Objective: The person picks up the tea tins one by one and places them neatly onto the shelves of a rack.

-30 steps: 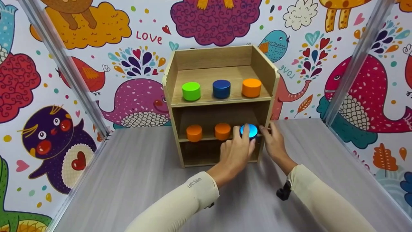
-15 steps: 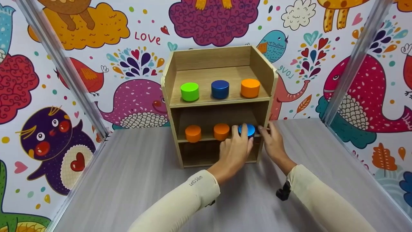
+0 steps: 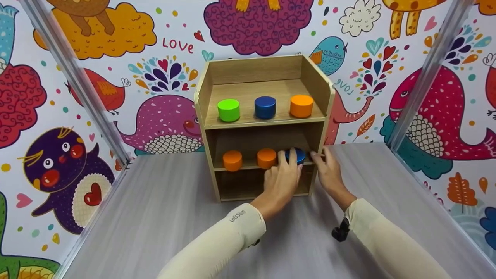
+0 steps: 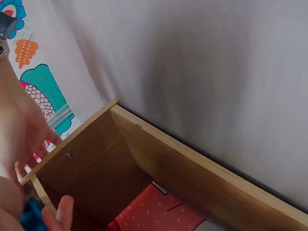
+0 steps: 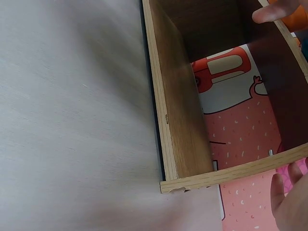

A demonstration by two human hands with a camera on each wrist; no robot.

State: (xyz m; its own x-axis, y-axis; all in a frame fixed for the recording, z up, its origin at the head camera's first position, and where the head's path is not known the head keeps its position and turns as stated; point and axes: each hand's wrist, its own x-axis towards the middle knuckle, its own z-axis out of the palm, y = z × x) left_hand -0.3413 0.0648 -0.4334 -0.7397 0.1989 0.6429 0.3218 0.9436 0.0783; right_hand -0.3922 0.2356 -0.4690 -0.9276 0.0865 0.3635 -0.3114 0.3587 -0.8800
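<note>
A small wooden shelf unit (image 3: 267, 126) stands on the table. At the right end of its middle shelf is a shiny blue cylinder (image 3: 299, 155), partly covered by the fingers of my left hand (image 3: 281, 182), which grips it. In the left wrist view, a sliver of the blue cylinder (image 4: 32, 216) shows beside the thumb. My right hand (image 3: 331, 174) holds the unit's right side panel, thumb at the front edge and fingers outside. Two orange cylinders (image 3: 232, 161) sit to the left on that middle shelf.
On the top shelf stand a green cylinder (image 3: 228, 110), a dark blue cylinder (image 3: 265, 107) and an orange cylinder (image 3: 301, 106). Below is a bottom compartment (image 3: 240, 186). Patterned walls (image 3: 166, 73) with metal posts (image 3: 426, 69) surround the grey table (image 3: 166, 217).
The top of the gripped blue cylinder has gone from bright, glaring blue to dark blue, and the cylinder has shifted slightly left with my left hand's fingers. My right hand stays at the side panel.
</note>
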